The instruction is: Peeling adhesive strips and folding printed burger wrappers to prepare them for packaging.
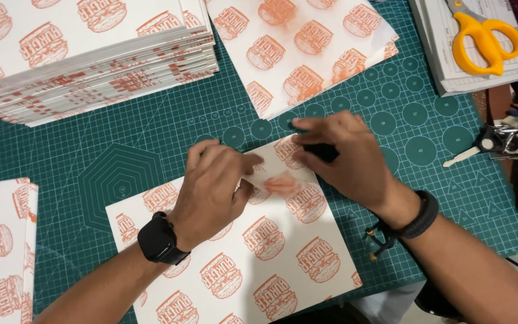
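At nine o'clock on the green cutting mat [151, 144] covering the desk: a small pile of printed wrappers [1, 240], squared off within easy reach. At ten to eleven o'clock, a tall stack of printed sheets [91, 54], edges fanned slightly, probably stock kept close to hand.

At centre, toward six o'clock: one burger-print paper sheet [253, 252] lying flat on the mat, its far corner turned over into a fold.

Left hand [211, 186], black watch on the wrist, knuckles up, fingers curled and pressed down on the folded flap, pinning it so the crease cannot spring back; closed onto the paper rather than gripping round it.

Right hand [349, 156], dark bands at the wrist, palm down, fingers together and stretched toward nine o'clock, pressing on the fold's upper edge over something dark [322, 153], too blurred to identify.

At twelve o'clock, loose printed sheets [301, 42]. At one to two o'clock, yellow-handled scissors [481, 36] on a stack of paper [451, 66]; at three o'clock, a key bunch [499, 141].
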